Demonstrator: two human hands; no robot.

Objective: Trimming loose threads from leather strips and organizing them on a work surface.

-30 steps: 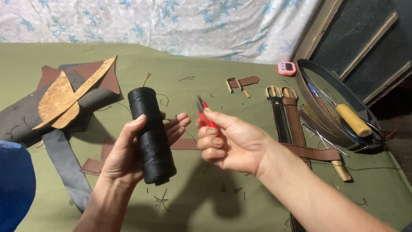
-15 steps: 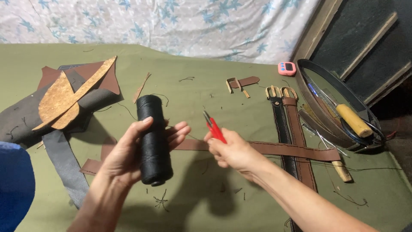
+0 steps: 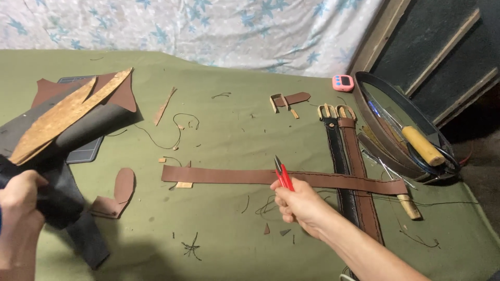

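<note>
1. Over the middle of the green-covered worktop [image 3: 234, 130], right hand [image 3: 302, 205]: fingers closed around red thread snips [image 3: 283, 176], blades pointing up and away, just above the long brown leather strap [image 3: 234, 176].
2. Left hand [image 3: 18, 208], at the left frame edge: fist wrapped around a black spool of thread [image 3: 54, 200], partly hidden by the hand and lying against dark leather.
3. Long brown leather strap: flat, running left to right, its right end crossing two belts.
4. Black belt [image 3: 338, 161] and brown belt [image 3: 359, 166]: side by side, buckles away from the person, running toward the near edge.
5. Leather pieces [image 3: 73, 112], tan, brown and black: piled at the left, over a dark cutting mat [image 3: 88, 151].
6. Small brown cut-out [image 3: 122, 187]: just right of the left hand.
7. Round tray [image 3: 375, 130] with a yellow-handled tool [image 3: 422, 145]: at the right edge.
8. Pink timer [image 3: 342, 82]: far right, near the patterned cloth [image 3: 208, 26].
9. Open room: bare green cloth between the hands and toward the near edge, with thread scraps [image 3: 191, 247] only.
</note>
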